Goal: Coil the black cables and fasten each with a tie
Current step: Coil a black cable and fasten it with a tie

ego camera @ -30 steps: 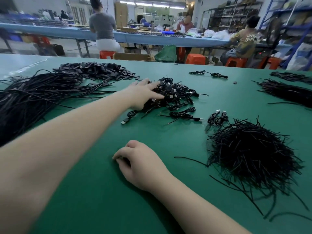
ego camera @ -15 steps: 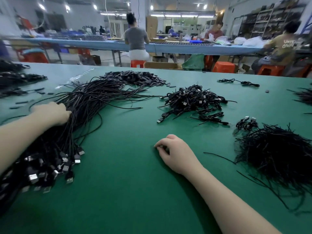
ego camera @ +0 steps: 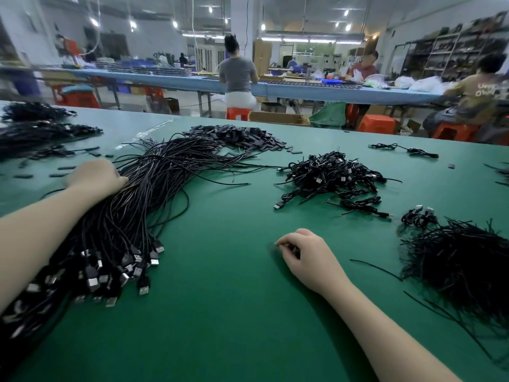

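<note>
A thick bundle of loose black cables [ego camera: 143,194] runs across the left of the green table [ego camera: 220,312], its USB plugs [ego camera: 124,266] fanned out toward me. My left hand [ego camera: 95,175] lies on the bundle with its fingers curled into the strands; the fingertips are hidden. My right hand [ego camera: 308,257] rests on the table in the middle, fingers curled with thumb against forefinger, and a thin dark sliver shows between them. A heap of coiled cables [ego camera: 330,175] lies beyond it. A bushy pile of black ties [ego camera: 462,263] sits at the right.
A heap of small flat black pieces [ego camera: 237,136] lies at the far middle, with more cable piles [ego camera: 35,128] at the far left. One small coil [ego camera: 417,216] sits beside the ties. People sit at a blue bench [ego camera: 303,89] behind the table.
My left hand swung from the coiled heap over to the loose cable bundle on the left and stayed there. The view turned left. My right hand stayed put, curled on the table.
</note>
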`<state>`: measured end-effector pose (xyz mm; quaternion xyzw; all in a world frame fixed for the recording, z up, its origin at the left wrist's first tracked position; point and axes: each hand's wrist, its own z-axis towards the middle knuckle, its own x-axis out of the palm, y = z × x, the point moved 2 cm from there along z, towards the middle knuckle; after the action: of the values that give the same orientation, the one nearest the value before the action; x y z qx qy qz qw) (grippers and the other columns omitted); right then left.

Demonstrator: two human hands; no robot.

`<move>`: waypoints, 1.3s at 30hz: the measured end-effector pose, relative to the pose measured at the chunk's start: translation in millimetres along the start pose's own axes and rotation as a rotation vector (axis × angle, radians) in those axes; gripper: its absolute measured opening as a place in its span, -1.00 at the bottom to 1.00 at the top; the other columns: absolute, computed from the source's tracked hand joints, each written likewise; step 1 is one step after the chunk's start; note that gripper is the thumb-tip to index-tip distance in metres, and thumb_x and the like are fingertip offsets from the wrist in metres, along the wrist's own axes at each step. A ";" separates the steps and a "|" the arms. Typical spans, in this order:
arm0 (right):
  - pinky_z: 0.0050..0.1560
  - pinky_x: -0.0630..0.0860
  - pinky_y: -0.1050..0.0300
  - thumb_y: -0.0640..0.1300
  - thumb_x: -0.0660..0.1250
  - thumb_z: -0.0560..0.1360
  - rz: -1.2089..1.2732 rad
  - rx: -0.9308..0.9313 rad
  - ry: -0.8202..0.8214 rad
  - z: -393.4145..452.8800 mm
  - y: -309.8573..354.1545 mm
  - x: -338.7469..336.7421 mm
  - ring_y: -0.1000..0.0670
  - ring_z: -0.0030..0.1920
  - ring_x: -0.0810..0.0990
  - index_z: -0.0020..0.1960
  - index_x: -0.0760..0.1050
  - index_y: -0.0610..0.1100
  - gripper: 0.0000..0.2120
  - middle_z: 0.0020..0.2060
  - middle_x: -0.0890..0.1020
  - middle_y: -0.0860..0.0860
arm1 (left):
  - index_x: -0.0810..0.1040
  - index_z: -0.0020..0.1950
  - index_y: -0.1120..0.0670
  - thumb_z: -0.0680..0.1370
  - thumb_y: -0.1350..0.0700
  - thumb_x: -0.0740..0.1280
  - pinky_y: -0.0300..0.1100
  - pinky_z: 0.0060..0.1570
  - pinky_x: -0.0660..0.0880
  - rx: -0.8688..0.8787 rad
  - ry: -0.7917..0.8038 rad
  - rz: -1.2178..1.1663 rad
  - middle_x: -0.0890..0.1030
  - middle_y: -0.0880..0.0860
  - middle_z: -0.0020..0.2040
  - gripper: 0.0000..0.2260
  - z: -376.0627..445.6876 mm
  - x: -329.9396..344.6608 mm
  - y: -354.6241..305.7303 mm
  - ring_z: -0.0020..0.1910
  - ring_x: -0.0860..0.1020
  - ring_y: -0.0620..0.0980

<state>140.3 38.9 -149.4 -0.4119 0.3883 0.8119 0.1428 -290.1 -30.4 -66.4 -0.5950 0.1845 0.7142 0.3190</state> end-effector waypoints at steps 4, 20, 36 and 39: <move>-0.09 0.45 0.24 -0.15 0.31 0.54 0.002 0.000 -0.007 1.2 -0.9 0.3 0.19 -0.27 0.46 0.01 0.64 -0.05 -0.86 -0.17 0.53 0.10 | 0.63 -0.06 0.17 0.58 0.02 0.25 0.00 -0.06 0.52 0.009 -0.150 -0.157 0.61 0.26 -0.07 -0.74 -6.5 -12.1 -3.6 -0.06 0.56 0.25; 0.45 -0.07 0.34 0.14 0.42 0.43 0.073 -0.173 -0.450 21.1 47.2 -78.1 0.16 0.48 0.02 0.55 -0.04 0.03 -0.12 0.45 0.13 0.12 | 0.61 0.06 -0.04 0.57 -0.01 0.32 -0.52 -0.38 0.38 0.920 0.035 -0.811 0.58 -0.11 -0.26 -0.87 -147.2 -134.4 -222.1 -0.40 0.43 -0.30; -0.58 0.19 0.37 0.12 0.29 0.53 0.073 0.089 -0.149 44.9 28.7 -135.4 0.12 -0.60 0.27 -0.18 0.63 0.04 -0.77 -0.65 0.33 0.15 | 0.48 -0.26 0.03 0.43 -0.37 0.29 -0.14 -0.27 0.49 0.666 -0.104 -0.482 0.56 -0.03 -0.29 -0.55 -139.4 -48.0 -247.3 -0.28 0.53 -0.08; -0.59 0.12 0.36 0.10 0.24 0.56 0.196 0.111 -0.120 40.8 31.8 -137.9 0.12 -0.60 0.17 -0.20 0.63 0.04 -0.73 -0.64 0.26 0.13 | 0.64 -0.23 0.12 0.52 -0.40 0.05 -0.20 -0.33 0.55 0.485 0.297 -0.566 0.65 0.01 -0.41 -0.34 -138.8 -41.9 -244.8 -0.39 0.64 -0.04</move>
<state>185.5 60.6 -10.9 -0.3141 0.4618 0.8224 0.1084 -19.4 48.7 -28.6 -0.6267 0.2204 0.4399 0.6042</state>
